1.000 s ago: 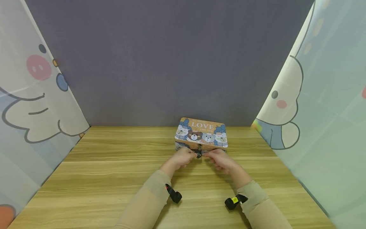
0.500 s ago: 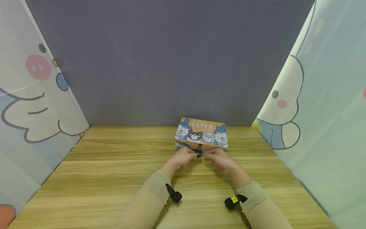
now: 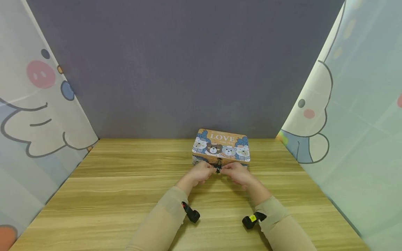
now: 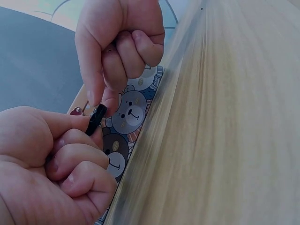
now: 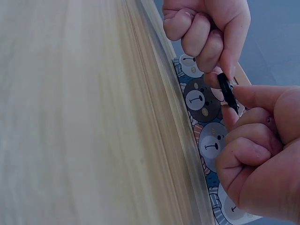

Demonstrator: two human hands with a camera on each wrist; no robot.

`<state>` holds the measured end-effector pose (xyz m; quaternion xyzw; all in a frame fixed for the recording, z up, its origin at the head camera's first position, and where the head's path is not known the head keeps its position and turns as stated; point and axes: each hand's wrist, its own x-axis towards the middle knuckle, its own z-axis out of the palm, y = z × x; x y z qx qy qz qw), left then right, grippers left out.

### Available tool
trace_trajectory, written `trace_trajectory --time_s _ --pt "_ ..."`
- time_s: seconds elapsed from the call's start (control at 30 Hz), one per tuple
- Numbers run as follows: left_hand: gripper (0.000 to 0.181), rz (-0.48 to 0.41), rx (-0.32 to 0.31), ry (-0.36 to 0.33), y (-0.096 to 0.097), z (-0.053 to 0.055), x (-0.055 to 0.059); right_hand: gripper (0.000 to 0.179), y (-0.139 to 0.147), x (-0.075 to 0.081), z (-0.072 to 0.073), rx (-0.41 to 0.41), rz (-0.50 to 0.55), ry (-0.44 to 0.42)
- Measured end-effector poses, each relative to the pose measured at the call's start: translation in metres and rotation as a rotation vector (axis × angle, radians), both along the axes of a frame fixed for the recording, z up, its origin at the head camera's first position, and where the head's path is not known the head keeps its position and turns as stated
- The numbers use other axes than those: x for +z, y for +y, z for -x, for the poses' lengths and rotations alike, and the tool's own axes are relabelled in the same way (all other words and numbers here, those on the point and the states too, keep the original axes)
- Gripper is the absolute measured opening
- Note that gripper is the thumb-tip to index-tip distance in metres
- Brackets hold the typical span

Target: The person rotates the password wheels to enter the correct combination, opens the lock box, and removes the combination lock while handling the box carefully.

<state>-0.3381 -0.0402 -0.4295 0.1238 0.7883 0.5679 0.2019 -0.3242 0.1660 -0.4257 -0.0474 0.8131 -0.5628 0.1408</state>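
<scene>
A tin box [image 3: 221,144] printed with bears and the word LOVE stands at the back of the table, lid down. A small black padlock [image 3: 218,168] hangs at the clasp on its front. My left hand [image 3: 199,172] pinches the padlock from the left between thumb and index finger. From the other side, my right hand [image 3: 239,173] pinches it with thumb and index fingertips. In the right wrist view the padlock [image 5: 228,91] is seen edge-on, a silvery bit beside it too small to tell. In both wrist views the other fingers are curled into the palms.
The wooden table [image 3: 125,195] extends in front of and to both sides of the box. A dark grey panel [image 3: 182,69] rises behind it. Cartoon-printed curtains [image 3: 28,139] flank the table on the left and right.
My right hand has shifted slightly left, closer to the left hand, and the padlock now looks narrower, turned more edge-on. The left hand and the box have stayed in place.
</scene>
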Motion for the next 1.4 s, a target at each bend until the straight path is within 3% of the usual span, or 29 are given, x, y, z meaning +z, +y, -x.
trace_trajectory --time_s 0.63,1.4 --pt "0.032 -0.017 -0.005 -0.008 0.0016 0.0009 -0.002 0.029 -0.0029 0.0001 0.0022 0.041 0.046 -0.078" --pt "0.031 -0.006 0.001 -0.007 0.0018 0.001 -0.002 0.03 -0.0019 -0.0052 0.0039 0.06 0.077 -0.083"
